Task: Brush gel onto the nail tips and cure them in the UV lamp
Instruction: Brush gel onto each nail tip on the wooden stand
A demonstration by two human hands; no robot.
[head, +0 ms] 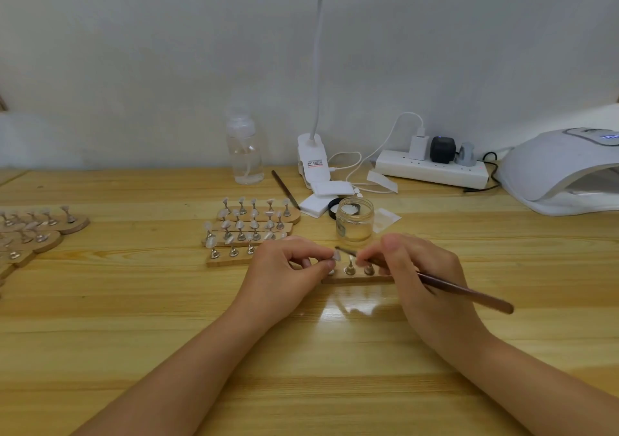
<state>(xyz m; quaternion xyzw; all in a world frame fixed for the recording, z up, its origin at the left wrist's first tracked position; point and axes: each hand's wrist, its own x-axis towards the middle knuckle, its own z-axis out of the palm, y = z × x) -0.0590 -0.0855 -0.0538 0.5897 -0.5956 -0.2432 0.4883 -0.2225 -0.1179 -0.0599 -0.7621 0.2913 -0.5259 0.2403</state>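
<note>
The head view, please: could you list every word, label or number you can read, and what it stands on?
Nothing reads clearly.
Clip lamp base: label with dark and red print, too small to read.
UV lamp: lit blue display at the frame edge, blurred and cut off.
Glass jar: side label, blurred.
Power strip: no legible marking.

Nail-craft desk; UV lamp [566, 171], nail tips [248, 224]

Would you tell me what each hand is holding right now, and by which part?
The right hand grips the brush on its handle near the bristle end; the left hand pinches a nail tip by its edge.
</note>
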